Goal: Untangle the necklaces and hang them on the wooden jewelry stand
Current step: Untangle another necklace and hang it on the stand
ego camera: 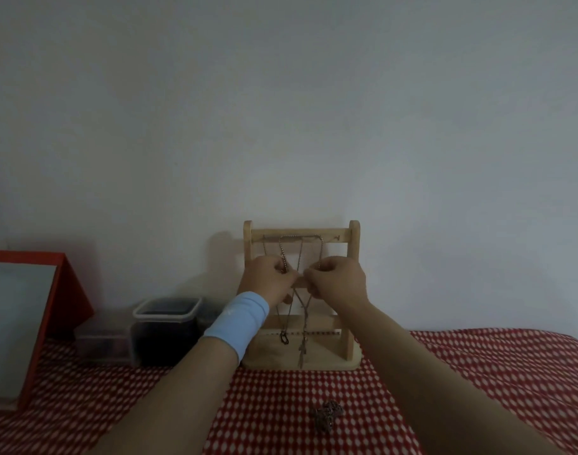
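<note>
While left hand (270, 278) and right hand (337, 280) pinch chains (301, 254), forearms hide stand (354, 290) base; containers (164, 330) left.

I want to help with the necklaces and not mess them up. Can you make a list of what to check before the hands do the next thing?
1. Wooden stand upright on the checked cloth: ok.
2. Chains hooked over the top bar: ok.
3. Left hand and right hand pinching chains in front of the stand: ok.
4. Hanging chains free of each other: cannot tell, they cross near the fingers.
5. Pendants hanging near the base: ok.
6. Tangled clump on the cloth hung up: not ok.
</note>
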Motion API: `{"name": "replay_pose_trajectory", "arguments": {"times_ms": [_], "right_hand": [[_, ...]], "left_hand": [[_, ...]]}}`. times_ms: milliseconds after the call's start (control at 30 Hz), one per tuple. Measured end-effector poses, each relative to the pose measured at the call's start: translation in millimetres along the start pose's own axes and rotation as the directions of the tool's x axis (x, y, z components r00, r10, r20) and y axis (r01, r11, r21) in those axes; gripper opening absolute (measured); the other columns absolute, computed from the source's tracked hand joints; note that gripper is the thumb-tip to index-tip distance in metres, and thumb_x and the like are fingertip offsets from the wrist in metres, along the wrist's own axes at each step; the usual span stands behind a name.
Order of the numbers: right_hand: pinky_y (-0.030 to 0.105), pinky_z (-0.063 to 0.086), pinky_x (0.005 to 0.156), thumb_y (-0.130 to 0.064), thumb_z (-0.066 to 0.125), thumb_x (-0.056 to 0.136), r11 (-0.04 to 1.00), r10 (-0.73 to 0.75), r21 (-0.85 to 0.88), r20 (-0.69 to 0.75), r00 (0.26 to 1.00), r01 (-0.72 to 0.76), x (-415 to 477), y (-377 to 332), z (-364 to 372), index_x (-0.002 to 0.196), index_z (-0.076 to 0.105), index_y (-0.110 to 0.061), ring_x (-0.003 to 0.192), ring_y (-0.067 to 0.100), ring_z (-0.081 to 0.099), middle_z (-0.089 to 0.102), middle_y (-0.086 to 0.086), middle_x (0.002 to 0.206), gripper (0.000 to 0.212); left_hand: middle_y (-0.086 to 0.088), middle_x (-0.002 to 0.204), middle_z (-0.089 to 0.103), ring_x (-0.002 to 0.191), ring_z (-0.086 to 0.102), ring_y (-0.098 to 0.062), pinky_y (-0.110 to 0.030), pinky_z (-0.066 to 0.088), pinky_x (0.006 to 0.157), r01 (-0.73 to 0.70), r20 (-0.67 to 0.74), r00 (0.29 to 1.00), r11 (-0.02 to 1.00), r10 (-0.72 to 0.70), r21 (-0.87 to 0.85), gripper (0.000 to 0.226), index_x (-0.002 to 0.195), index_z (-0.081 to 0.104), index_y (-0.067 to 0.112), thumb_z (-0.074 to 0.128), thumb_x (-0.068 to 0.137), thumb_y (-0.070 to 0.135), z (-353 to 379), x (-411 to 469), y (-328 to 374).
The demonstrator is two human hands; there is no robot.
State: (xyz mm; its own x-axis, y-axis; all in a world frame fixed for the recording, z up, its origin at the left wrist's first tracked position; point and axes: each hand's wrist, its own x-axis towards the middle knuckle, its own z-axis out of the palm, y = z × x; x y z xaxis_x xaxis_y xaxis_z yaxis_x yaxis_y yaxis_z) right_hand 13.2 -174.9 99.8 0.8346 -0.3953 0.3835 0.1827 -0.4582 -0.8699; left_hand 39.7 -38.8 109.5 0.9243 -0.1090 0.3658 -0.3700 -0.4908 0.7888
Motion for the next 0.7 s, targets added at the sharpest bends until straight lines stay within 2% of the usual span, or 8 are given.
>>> {"name": "replay_pose_trajectory", "arguments": {"times_ms": [100,267,367,500,633,700], "right_hand": [[0.036,0.064,0.065,-0.011,0.071,0.086,0.997,-0.042,-0.065,0.015,0.999,0.043,-0.6,1.3,2.9,0.075,0.078,-0.006,0.059,0.018,0.073,0.076,0.007,0.066,0.014],[0.047,0.063,0.064,-0.019,0.072,0.092,0.99,-0.044,-0.133,0.025,0.999,0.047,-1.7,14.1,14.2,0.076,0.075,0.004,0.069,0.034,0.075,0.076,0.019,0.074,0.028],[0.042,0.063,0.061,-0.028,0.067,0.097,0.981,-0.028,-0.189,0.026,0.999,0.033,-6.5,21.0,21.1,0.063,0.066,-0.01,0.062,0.03,0.074,0.07,0.009,0.062,0.039],[0.044,0.063,0.062,-0.033,0.055,0.103,0.984,0.013,-0.18,0.028,1.0,-0.008,-6.9,25.0,29.3,0.084,0.075,-0.008,0.062,0.025,0.074,0.073,0.008,0.069,0.037],[0.035,0.058,0.057,-0.03,0.052,0.105,0.992,0.009,-0.129,0.055,0.998,-0.001,-7.6,24.1,29.2,0.096,0.076,-0.008,0.066,0.027,0.074,0.076,0.012,0.08,0.034],[0.037,0.059,0.062,-0.026,0.053,0.105,0.992,-0.024,-0.125,0.086,0.996,0.035,-9.3,26.0,27.3,0.102,0.074,-0.008,0.069,0.026,0.074,0.077,0.013,0.084,0.028]], "left_hand": [[-0.008,0.076,0.074,0.053,0.073,-0.02,-0.044,0.062,0.064,-0.018,0.02,1.0,1.0,0.017,0.01,0.022,0.082,0.068,0.003,0.065,0.091,0.024,5.5,-2.8,-7.9],[-0.011,0.077,0.075,0.054,0.073,-0.024,-0.042,0.062,0.064,-0.003,0.031,1.0,1.0,0.002,0.019,0.026,0.076,0.066,0.006,0.067,0.089,0.028,6.7,-5.2,-13.7],[-0.012,0.077,0.075,0.065,0.071,-0.029,-0.042,0.061,0.069,0.001,0.006,1.0,0.997,-0.002,0.082,0.033,0.076,0.067,0.002,0.061,0.089,0.032,12.7,0.0,-21.9],[-0.004,0.07,0.073,0.078,0.068,-0.03,-0.045,0.058,0.078,0.021,-0.038,0.999,0.994,-0.017,0.11,0.034,0.062,0.061,0.015,0.055,0.088,0.037,23.1,5.6,-29.5],[-0.006,0.066,0.072,0.077,0.067,-0.031,-0.045,0.059,0.075,0.028,-0.046,0.999,0.997,-0.025,0.072,0.042,0.063,0.065,0.009,0.054,0.086,0.043,25.3,12.9,-32.7],[-0.005,0.065,0.073,0.078,0.069,-0.034,-0.049,0.059,0.075,0.051,-0.03,0.998,0.998,-0.05,0.023,0.044,0.062,0.068,0.011,0.054,0.084,0.047,25.6,14.5,-34.3]]}}
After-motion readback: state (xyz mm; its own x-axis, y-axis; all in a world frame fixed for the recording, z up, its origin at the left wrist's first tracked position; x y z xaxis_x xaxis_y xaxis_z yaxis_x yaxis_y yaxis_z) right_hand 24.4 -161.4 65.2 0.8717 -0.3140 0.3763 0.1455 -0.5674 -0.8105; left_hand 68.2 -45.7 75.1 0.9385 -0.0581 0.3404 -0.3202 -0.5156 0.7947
